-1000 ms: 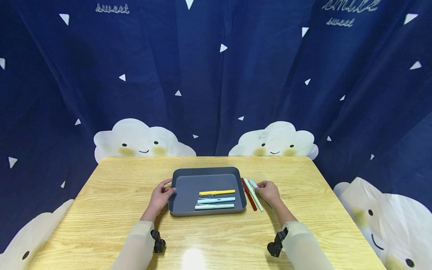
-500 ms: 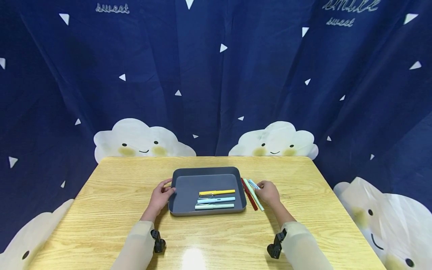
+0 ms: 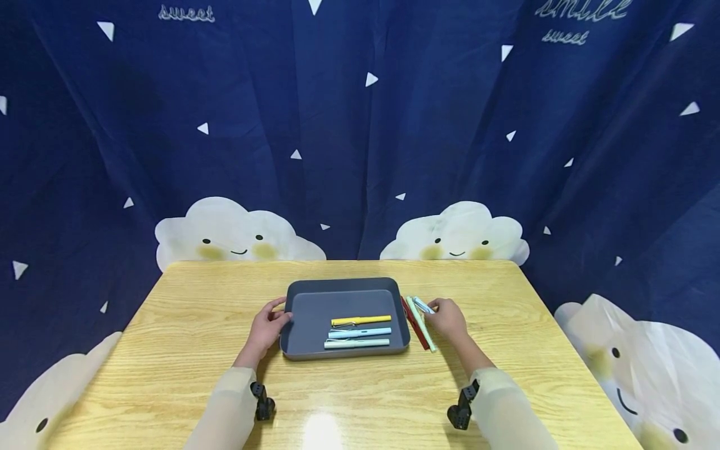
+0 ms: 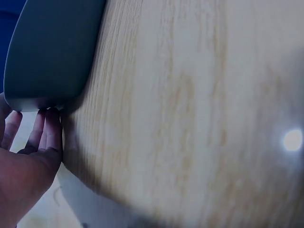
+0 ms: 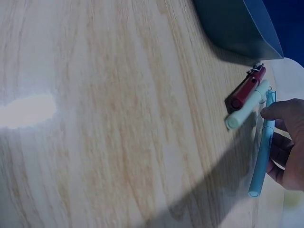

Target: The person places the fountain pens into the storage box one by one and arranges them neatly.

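Observation:
A dark grey tray [image 3: 343,286] lies on the table. My left hand [image 3: 267,327] touches its left end, the fingers reaching fairly straight to the outer wall. Inside the tray lie a yellow pen [image 3: 362,320], a light blue pen [image 3: 365,333] and a pale green pen [image 3: 360,343], side by side. Right of the tray, my right hand [image 3: 448,319] pinches another light blue pen [image 5: 262,159] between thumb and fingers. Close to that hand, a second pale green pen [image 5: 248,105] rests beside a dark red pen [image 5: 247,89], both on the table.
The wooden table [image 3: 349,400] has its far edge in front of a blue curtain [image 3: 337,137] printed with clouds. A small black camera [image 3: 460,407] is on the right wrist, and another black camera [image 3: 263,402] on the left.
The light blue pen in my right hand has turned, its lower end now hidden behind the hand in the head view. The nearby pale green pen's near end has shifted slightly left. My left hand stays put.

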A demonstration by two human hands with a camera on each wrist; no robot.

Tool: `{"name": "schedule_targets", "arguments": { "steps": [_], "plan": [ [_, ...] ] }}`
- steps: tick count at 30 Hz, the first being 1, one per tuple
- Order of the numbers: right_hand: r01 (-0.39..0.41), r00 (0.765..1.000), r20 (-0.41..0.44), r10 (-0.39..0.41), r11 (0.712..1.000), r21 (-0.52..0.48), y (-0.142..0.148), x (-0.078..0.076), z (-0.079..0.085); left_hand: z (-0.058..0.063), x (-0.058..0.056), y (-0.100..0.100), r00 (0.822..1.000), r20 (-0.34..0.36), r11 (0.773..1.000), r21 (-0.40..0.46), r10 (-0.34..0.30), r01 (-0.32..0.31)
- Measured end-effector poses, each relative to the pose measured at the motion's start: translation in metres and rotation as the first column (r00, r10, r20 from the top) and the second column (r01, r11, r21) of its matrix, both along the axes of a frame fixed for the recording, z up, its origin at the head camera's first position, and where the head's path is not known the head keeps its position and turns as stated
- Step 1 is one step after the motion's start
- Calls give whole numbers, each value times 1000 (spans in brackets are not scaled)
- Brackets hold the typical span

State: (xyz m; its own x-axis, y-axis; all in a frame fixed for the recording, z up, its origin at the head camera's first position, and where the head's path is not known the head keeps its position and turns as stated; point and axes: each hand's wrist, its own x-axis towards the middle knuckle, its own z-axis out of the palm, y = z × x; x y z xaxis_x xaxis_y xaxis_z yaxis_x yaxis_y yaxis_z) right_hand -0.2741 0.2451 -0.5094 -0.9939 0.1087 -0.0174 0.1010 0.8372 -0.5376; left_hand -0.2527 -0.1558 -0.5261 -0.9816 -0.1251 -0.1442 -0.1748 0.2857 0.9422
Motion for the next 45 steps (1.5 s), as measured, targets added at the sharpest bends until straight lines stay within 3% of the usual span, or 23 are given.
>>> {"name": "schedule_targets", "arguments": {
  "steps": [12,20,36,45],
  "plan": [
    [-14,999,34,13,999,31,7,0,9,6,3,2,1000,2,1000,-10,-1,1],
    [-17,999,44,18,1000,-11,11,2,11,6,3,2,1000,6,1000,-4,0,0],
    [-28,1000,11,28,999,-34,9,1,20,5,3,1,1000,4,1000,0,-2,2],
    [-72,997,-12,72,997,-21,6,-5,29,5,2,1,1000,4,1000,10,2,-2]
  ]
}}
